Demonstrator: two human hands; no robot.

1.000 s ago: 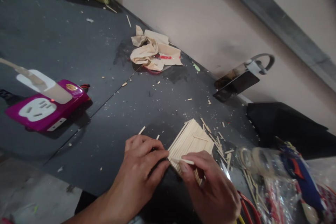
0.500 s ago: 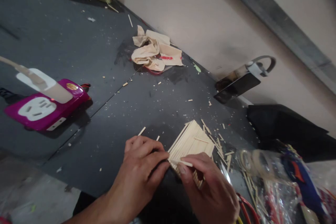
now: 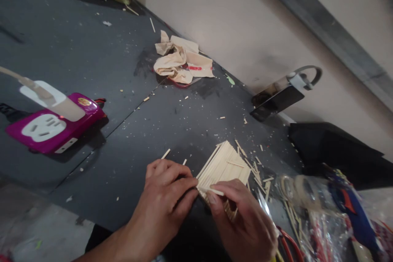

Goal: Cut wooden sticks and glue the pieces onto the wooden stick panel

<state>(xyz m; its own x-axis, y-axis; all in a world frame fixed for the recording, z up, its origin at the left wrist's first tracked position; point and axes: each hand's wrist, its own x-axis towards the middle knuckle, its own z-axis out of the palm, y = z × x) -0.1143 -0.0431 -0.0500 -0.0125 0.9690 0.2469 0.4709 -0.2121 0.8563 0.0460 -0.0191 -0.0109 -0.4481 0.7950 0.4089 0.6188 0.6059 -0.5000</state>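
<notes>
A small structure of pale wooden sticks (image 3: 219, 163) laid side by side stands at the table's near edge. My right hand (image 3: 247, 217) pinches a short wooden stick (image 3: 216, 191) between thumb and index finger, over the structure's near side. At the structure's left corner is my left hand (image 3: 170, 190), its thumb and index fingertips pressed together. Whether those fingertips grip the stick's end or the corner itself is hidden. One loose stick (image 3: 236, 164) lies across the structure's top.
Cut sticks (image 3: 259, 178) and red-handled scissors (image 3: 288, 241) lie at right, beside plastic bags (image 3: 325, 229). A purple power strip (image 3: 58, 127) sits at left. Crumpled brown paper (image 3: 181, 59) lies near the wall, and a dark device (image 3: 278, 98) leans there.
The short stick and my right hand's fingertips have shifted very slightly to the left. My left hand and the structure look unchanged.
</notes>
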